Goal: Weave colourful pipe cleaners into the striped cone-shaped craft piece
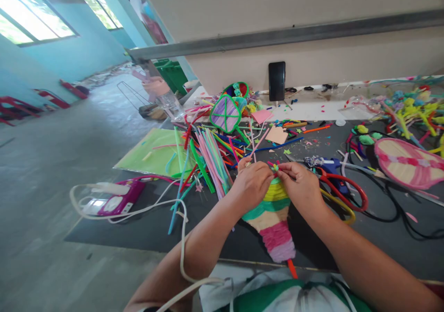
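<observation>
My left hand (253,182) and my right hand (301,182) meet over the dark tabletop, fingertips pinched on a small pink and yellow-green fuzzy piece (275,167), perhaps pipe cleaner. Under both hands lies a striped fan-shaped craft (274,219) in yellow, green, beige, pink and lilac bands. An orange stick (292,269) sticks out at its near end, past the table edge. My hands hide part of its upper end. Red-handled scissors (347,189) lie just right of my right hand, beside a blue glue gun (328,166).
Left of my hands are bundled pastel pipe cleaners (213,159), a green plastic sheet (149,157) and a purple power strip (118,198). A white cord (183,238) crosses my left forearm. A phone (276,81) leans at the back. A pink striped craft (404,164) lies right.
</observation>
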Motion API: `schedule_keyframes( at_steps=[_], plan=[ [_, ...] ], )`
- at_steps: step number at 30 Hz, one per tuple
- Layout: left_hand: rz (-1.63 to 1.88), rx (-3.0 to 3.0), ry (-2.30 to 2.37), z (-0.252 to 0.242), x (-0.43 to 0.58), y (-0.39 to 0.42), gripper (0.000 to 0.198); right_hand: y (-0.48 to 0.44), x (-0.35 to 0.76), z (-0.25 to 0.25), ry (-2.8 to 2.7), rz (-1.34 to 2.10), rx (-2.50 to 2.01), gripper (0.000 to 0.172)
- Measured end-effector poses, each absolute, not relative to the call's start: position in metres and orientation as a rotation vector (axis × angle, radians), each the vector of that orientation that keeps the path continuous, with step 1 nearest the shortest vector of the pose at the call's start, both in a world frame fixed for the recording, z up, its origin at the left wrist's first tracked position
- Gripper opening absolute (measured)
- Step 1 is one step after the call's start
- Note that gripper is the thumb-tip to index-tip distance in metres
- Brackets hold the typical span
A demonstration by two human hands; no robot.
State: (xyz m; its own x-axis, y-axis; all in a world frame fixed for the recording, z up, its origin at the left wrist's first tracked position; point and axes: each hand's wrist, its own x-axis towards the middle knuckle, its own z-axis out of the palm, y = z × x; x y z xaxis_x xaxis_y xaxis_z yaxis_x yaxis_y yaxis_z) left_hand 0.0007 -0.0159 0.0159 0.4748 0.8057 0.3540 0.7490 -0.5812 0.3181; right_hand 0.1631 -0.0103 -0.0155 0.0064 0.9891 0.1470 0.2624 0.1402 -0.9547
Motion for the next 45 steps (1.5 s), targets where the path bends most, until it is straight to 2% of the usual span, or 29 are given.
schedule_keyframes(
  at_steps=[6,14,20,26,32,45],
  plan=[
    [0.691,2.606,1.374,0.016,0.001,-0.017,0.023,-0.007,0.163,-0.014,-1.292,1.203,-1.230,0.018],
    [0.712,2.644,1.369,0.010,0.003,-0.018,0.026,0.000,0.167,-0.020,-1.410,1.167,-1.253,0.011],
    [0.735,2.649,1.369,0.010,0.003,-0.017,0.023,-0.002,0.169,-0.018,-1.590,0.754,-1.242,0.007],
    [0.733,2.642,1.365,0.011,0.002,-0.018,0.023,-0.002,0.170,-0.013,-1.676,0.726,-1.238,0.010],
    [0.730,2.632,1.352,0.011,0.001,-0.018,0.021,0.001,0.172,-0.012,-1.677,0.722,-1.149,0.006],
    [0.736,2.656,1.361,0.015,0.003,-0.019,0.023,-0.003,0.167,-0.013,-1.420,1.064,-1.182,0.011]
  ],
)
